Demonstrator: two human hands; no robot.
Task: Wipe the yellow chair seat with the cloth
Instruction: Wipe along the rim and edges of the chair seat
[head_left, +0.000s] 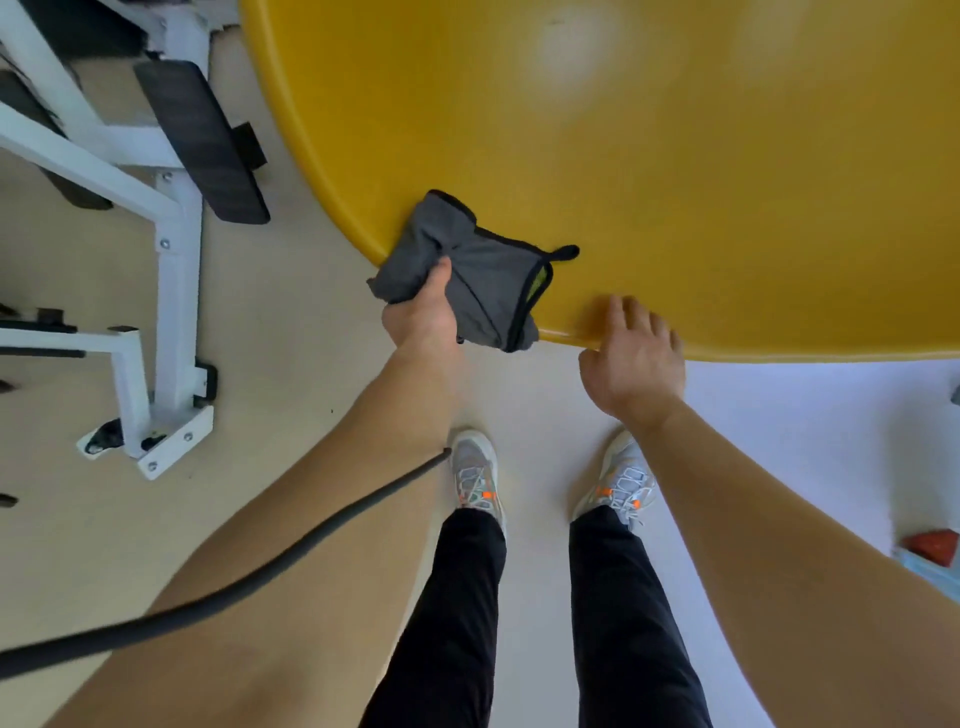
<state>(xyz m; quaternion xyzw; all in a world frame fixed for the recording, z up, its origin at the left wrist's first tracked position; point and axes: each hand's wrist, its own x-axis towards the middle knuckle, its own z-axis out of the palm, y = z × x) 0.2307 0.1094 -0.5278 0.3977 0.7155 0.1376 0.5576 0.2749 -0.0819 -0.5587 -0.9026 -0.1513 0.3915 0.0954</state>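
The yellow chair seat (649, 166) fills the upper right of the head view, glossy and curved. A grey cloth (483, 275) with black edging and a small loop lies bunched on the seat's near-left rim, partly hanging over the edge. My left hand (423, 306) grips the cloth's lower left part, thumb on top. My right hand (631, 358) rests on the seat's front rim to the right of the cloth, fingers spread, holding nothing.
White metal gym equipment (171, 291) with black pads stands on the floor at the left. A dark cable (291, 551) crosses my left forearm. My two feet in grey shoes (475, 475) stand below the seat. A red object (932, 545) lies at the right edge.
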